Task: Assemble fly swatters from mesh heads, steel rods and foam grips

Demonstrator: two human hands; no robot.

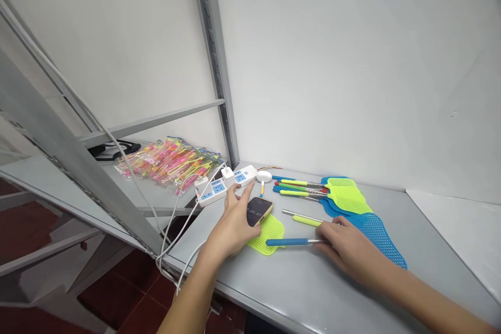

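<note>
My left hand point(235, 219) is closed around a smartphone point(257, 210) with a light case and clock digits on its dark screen. A yellow-green fly swatter head point(270, 237) lies partly under the phone and hand. My right hand point(344, 245) grips a fly swatter by its metal rod, its blue handle point(287, 242) pointing left. On its other side lies a blue mesh head point(381, 237), partly covered by the hand. A yellow-green handle point(307, 221) and a bare metal rod point(301, 215) reach the right fingertips; whether they are held too, I cannot tell.
Behind lies a pile of fly swatters point(346, 193) with blue, green and yellow handles. A white power strip point(219, 188) with chargers and cables stands left, near a white round device point(263, 176). Colourful bagged items point(172, 162) lie beyond a metal shelf post point(219, 62).
</note>
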